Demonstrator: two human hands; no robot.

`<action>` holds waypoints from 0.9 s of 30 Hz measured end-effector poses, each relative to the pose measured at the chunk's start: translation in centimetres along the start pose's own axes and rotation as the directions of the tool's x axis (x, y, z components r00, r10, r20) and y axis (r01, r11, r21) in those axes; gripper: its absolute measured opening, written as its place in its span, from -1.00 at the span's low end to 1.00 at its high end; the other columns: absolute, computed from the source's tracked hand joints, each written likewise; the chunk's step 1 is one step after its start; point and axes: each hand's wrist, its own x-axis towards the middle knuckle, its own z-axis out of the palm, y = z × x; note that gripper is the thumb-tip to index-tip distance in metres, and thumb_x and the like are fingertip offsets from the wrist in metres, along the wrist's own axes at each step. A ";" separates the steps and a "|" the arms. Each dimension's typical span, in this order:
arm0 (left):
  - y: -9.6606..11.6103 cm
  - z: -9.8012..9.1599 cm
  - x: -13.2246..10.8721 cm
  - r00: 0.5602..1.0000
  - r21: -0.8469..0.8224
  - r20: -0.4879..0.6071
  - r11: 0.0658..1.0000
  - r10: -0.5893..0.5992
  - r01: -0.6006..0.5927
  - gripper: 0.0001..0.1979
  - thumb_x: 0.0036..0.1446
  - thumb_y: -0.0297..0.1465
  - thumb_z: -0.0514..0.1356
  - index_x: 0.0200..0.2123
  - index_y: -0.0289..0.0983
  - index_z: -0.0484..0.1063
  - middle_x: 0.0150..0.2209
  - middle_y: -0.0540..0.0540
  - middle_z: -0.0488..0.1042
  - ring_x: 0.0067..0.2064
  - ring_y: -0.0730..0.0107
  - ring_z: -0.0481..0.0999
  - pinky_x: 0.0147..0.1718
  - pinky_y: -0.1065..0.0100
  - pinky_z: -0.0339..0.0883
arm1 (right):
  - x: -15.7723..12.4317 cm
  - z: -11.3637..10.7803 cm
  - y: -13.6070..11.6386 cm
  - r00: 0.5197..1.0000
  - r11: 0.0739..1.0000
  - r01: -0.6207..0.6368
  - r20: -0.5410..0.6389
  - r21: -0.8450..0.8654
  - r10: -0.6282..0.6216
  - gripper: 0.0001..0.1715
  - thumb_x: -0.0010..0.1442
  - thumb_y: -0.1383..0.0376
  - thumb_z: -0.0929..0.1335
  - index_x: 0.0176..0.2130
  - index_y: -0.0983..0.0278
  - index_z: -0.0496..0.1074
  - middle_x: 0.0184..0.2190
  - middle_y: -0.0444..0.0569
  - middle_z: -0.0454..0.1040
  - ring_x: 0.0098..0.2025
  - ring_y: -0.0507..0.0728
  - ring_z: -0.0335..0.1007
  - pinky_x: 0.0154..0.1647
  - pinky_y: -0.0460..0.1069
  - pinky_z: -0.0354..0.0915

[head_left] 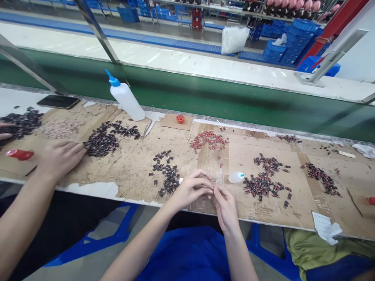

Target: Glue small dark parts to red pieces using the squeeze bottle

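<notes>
My left hand (195,190) and my right hand (225,203) meet at the fingertips over the cardboard near the table's front edge. Both are closed in a pinch; whatever is between the fingers is too small to make out. A white tip (181,180) shows beside my left hand, next to a pile of black parts (170,179). Beyond my hands lies a pile of small red parts (208,140). Just right of them, a small white bottle with a blue tip (236,177) lies beside a pile of black-and-red parts (262,185).
At the left, a co-worker's hand (63,156) rests by black parts (102,142). A large white bottle (127,99) leans near the green belt (205,97). A red cup (180,119), a phone (58,102) and torn paper (325,227) lie on the table.
</notes>
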 end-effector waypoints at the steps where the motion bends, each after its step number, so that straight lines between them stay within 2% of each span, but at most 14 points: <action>1: -0.2 -0.1 -0.3 1.000 0.024 -0.015 1.000 -0.010 0.011 -0.81 0.14 -0.26 0.25 -0.24 -0.23 0.54 -0.21 -0.13 0.48 -0.13 0.26 0.47 -0.09 0.25 0.33 | 0.0 0.0 -0.1 1.000 1.000 0.004 -0.013 -0.031 -0.004 -0.61 -0.22 0.04 0.56 -0.45 0.25 0.57 -0.47 -0.11 0.54 -0.42 0.02 0.43 -0.40 -0.10 0.39; 3: -0.9 -0.2 -0.9 0.998 0.114 -0.049 0.993 -0.030 0.036 -0.70 0.09 -0.26 0.30 -0.09 -0.20 0.49 -0.20 -0.12 0.50 -0.12 0.23 0.47 -0.06 0.21 0.33 | 0.2 -0.1 -0.2 0.998 0.993 0.044 -0.041 -0.110 -0.048 -0.60 -0.22 0.03 0.56 -0.45 0.26 0.57 -0.50 -0.11 0.53 -0.43 0.03 0.43 -0.42 -0.08 0.40; 5: -1.8 0.0 -1.5 0.996 0.249 -0.083 0.967 -0.043 0.062 -0.66 0.07 -0.29 0.32 -0.05 -0.17 0.47 -0.19 -0.11 0.51 -0.09 0.20 0.45 -0.02 0.15 0.30 | 0.5 -0.3 -0.3 0.991 0.979 0.098 -0.075 -0.176 -0.112 -0.60 -0.22 0.04 0.56 -0.43 0.26 0.57 -0.50 -0.09 0.55 -0.42 0.06 0.45 -0.41 -0.05 0.42; 8: -3.1 0.7 -2.2 0.989 0.408 -0.147 0.910 -0.018 0.078 -0.77 0.12 -0.37 0.27 -0.11 -0.16 0.50 -0.13 -0.13 0.51 -0.02 0.15 0.39 0.00 0.07 0.28 | 0.9 -0.5 0.0 0.976 0.958 0.149 -0.119 -0.243 -0.182 -0.59 -0.23 0.06 0.56 -0.40 0.27 0.57 -0.45 -0.04 0.58 -0.38 0.11 0.49 -0.35 0.00 0.44; 11: -3.8 1.5 -2.3 0.980 0.473 -0.199 0.877 0.021 0.078 -0.86 0.15 -0.44 0.23 -0.21 -0.16 0.54 -0.04 -0.14 0.47 0.08 0.09 0.30 0.03 0.02 0.26 | 1.2 -0.5 0.4 0.963 0.929 0.188 -0.125 -0.320 -0.238 -0.62 -0.17 0.07 0.53 -0.39 0.27 0.57 -0.43 0.00 0.60 -0.35 0.14 0.52 -0.26 0.06 0.46; 14: -3.5 1.8 -2.0 0.979 0.462 -0.204 0.884 0.030 0.069 -0.85 0.19 -0.48 0.18 -0.27 -0.17 0.54 -0.09 -0.11 0.52 0.07 0.13 0.33 0.02 0.07 0.29 | 1.1 -0.1 0.7 0.949 0.897 0.230 -0.120 -0.378 -0.293 -0.67 -0.07 0.08 0.48 -0.38 0.28 0.56 -0.41 0.01 0.60 -0.31 0.17 0.53 -0.18 0.09 0.46; 19: -1.6 1.4 -1.6 0.982 0.334 -0.187 0.940 -0.002 0.066 -0.84 0.25 -0.44 0.12 -0.24 -0.22 0.51 -0.32 -0.07 0.59 -0.24 0.30 0.50 -0.22 0.27 0.39 | 0.8 0.6 0.8 0.937 0.888 0.289 -0.084 -0.358 -0.339 -0.70 -0.01 0.09 0.46 -0.40 0.28 0.53 -0.40 0.00 0.59 -0.31 0.14 0.53 -0.17 0.07 0.46; 27: 0.0 1.0 -1.8 0.978 0.259 -0.209 0.965 0.020 0.036 -0.82 0.27 -0.42 0.10 -0.26 -0.22 0.52 -0.35 -0.07 0.60 -0.26 0.31 0.50 -0.24 0.29 0.38 | 0.3 1.0 0.6 0.933 0.880 0.319 -0.044 -0.352 -0.356 -0.72 0.00 0.11 0.46 -0.44 0.28 0.50 -0.46 -0.05 0.57 -0.41 0.10 0.51 -0.28 0.02 0.48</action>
